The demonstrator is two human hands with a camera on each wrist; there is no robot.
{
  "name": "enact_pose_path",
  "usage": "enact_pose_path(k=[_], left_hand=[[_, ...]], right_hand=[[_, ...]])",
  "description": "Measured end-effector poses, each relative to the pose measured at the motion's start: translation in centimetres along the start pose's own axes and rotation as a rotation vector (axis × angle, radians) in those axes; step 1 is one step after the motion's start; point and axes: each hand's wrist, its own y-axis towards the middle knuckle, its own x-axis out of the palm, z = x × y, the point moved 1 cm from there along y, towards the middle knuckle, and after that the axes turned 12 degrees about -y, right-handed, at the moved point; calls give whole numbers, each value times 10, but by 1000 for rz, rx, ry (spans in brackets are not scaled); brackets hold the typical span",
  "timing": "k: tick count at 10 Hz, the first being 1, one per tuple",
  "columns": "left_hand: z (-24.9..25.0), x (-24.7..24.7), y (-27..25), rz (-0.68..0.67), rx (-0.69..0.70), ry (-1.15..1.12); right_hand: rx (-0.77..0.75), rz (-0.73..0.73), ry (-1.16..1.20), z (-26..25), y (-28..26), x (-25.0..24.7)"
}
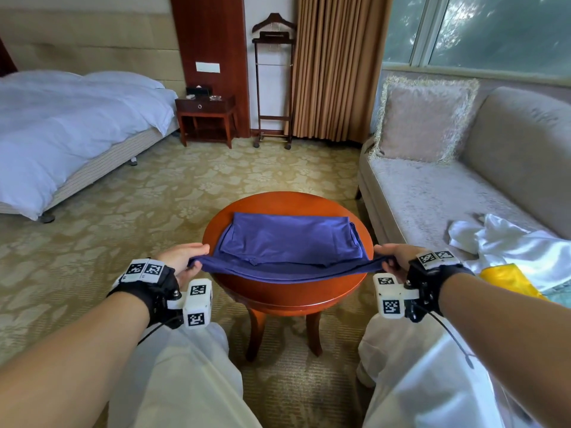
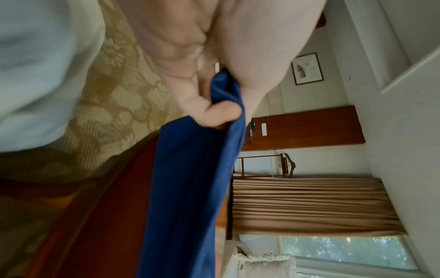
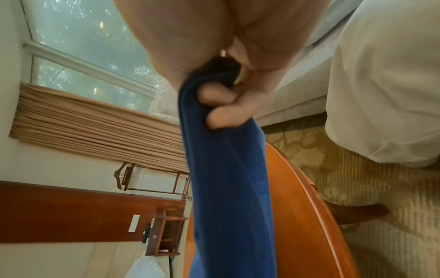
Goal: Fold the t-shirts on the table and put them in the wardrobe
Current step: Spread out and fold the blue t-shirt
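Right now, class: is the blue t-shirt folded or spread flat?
Partly folded: the blue t-shirt lies layered on the table, near edge lifted.

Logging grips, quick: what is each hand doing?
Left hand: grips the blue shirt.
Right hand: grips the same shirt's other end.

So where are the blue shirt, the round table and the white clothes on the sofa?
Shirt (image 1: pixel 290 239), head view, folded top layer.
Table (image 1: pixel 287 200), head view, bare far rim.
White clothes (image 1: pixel 506 242), head view, middle of the heap.

Matt cloth t-shirt (image 1: pixel 290 239), glossy wooden table (image 1: pixel 287 293)
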Motion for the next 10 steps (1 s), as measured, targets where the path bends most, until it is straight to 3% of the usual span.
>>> enact_pose_path(k=[2, 4, 5, 7, 9, 10], left_hand=[[18, 25, 2, -41, 93, -302], [28, 39, 34, -41, 60, -493], [34, 43, 47, -47, 106, -361], [37, 40, 90, 101, 208, -230], [43, 54, 136, 175, 226, 32], [46, 55, 162, 214, 221, 114]], right_hand=[[-35, 32, 244, -18, 8, 1], [-110, 54, 308, -34, 30, 4], [-121, 67, 166, -41, 67, 3], [-135, 51, -70, -57, 99, 5], [-131, 155, -304, -78, 137, 4], [-153, 262, -548, -87, 169, 6]])
